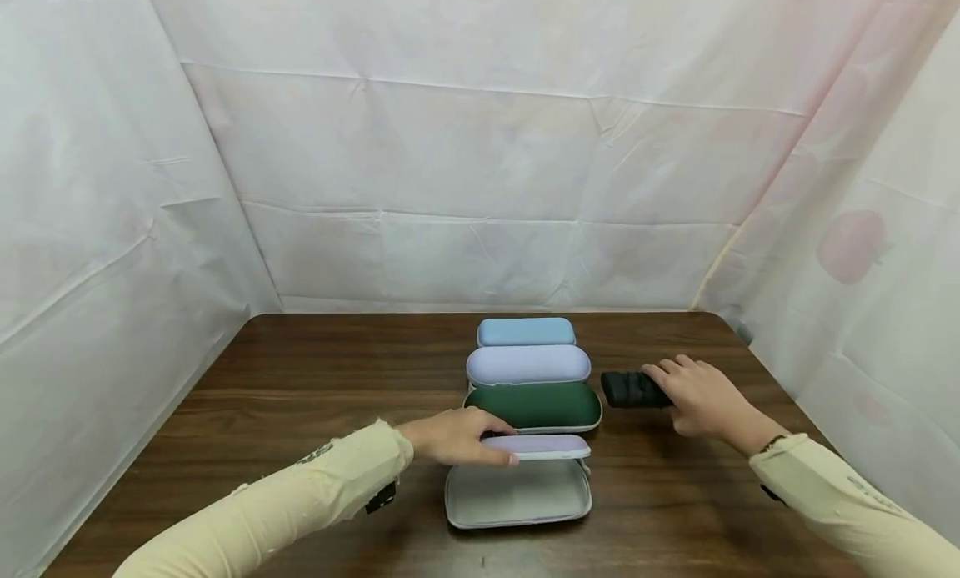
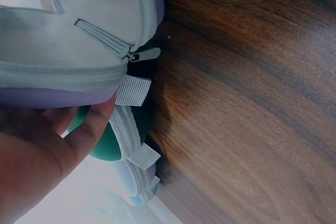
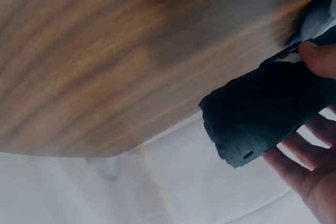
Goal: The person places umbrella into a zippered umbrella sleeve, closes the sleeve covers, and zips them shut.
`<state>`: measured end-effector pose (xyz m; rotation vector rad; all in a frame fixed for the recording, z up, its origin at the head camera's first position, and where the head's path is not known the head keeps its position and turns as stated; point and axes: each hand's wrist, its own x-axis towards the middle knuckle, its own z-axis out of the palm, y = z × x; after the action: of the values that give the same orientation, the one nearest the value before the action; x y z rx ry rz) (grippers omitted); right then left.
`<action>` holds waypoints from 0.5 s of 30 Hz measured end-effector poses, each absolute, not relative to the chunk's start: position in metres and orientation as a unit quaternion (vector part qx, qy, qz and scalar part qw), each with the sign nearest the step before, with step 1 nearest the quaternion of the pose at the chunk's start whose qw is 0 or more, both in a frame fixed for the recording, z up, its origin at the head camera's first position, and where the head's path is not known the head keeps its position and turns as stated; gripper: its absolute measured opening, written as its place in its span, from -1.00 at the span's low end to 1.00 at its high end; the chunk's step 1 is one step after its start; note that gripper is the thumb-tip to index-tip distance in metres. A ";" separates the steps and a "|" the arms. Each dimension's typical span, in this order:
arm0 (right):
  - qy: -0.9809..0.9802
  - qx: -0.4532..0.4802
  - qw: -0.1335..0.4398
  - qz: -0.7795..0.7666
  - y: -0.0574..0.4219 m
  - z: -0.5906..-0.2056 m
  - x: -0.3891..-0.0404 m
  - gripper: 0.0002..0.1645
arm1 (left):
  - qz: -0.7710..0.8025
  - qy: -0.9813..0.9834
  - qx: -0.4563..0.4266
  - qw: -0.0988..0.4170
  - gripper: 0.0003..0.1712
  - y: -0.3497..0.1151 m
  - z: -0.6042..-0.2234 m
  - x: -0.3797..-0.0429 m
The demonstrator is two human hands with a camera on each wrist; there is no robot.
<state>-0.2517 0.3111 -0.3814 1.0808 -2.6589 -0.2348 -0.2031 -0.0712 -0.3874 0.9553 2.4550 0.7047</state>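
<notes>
A lilac zip case with a pale grey lining lies unzipped on the table, its lid raised. My left hand holds that lid by its left end, fingers behind it. In the left wrist view the zip pull and a ribbed grey tab show at the hinge end. My right hand grips a black oblong folded bundle, held to the right of the cases. Thumb on one side and fingers on the other clasp it in the right wrist view; its exact kind I cannot tell.
Behind the lilac case, a dark green zip case, a lavender case and a light blue case lie closed in a row. The brown wooden table is bordered by white sheeting at the back and both sides.
</notes>
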 end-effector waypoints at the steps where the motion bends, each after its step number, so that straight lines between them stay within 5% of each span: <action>1: -0.913 0.375 0.137 -0.082 0.311 -0.381 -0.248 -0.28 | 0.253 0.881 0.342 0.206 -0.34 -0.071 -0.388 -0.203; 15: -0.919 0.368 0.126 -0.068 0.316 -0.378 -0.187 -0.24 | 0.257 0.884 0.329 0.212 -0.32 -0.062 -0.390 -0.199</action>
<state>-0.1872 0.3157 -0.3777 1.0729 -2.6754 -0.1993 -0.1989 -0.0622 -0.3900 0.9145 2.4550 0.7130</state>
